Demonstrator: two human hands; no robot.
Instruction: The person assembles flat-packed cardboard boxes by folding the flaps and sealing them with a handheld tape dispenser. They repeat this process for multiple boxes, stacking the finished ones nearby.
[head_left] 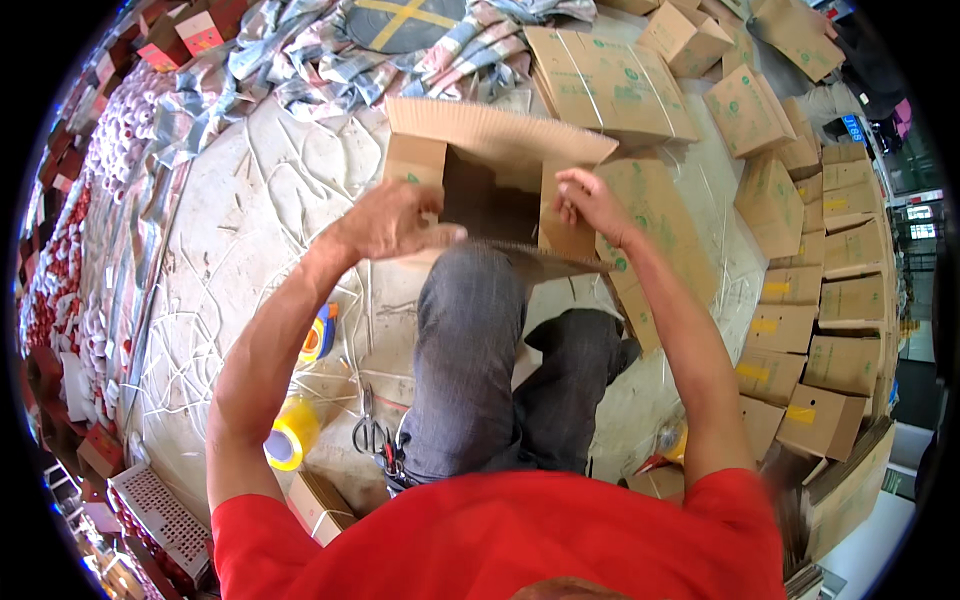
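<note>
An open brown cardboard box (490, 150) rests on my knee in front of me, its flaps spread outward. My left hand (395, 220) presses flat on the near left flap, fingers together. My right hand (590, 200) grips the right flap near its top edge. The near flap (540, 258) lies folded over my grey trouser leg. The inside of the box is dark and I cannot see anything in it.
Flat cardboard blanks (610, 85) lie ahead. Taped boxes (820, 320) are stacked at the right. A yellow tape roll (292, 432), a tape dispenser (318, 335) and scissors (372, 432) lie on the floor at my left. Red and white packed goods (70, 250) line the far left.
</note>
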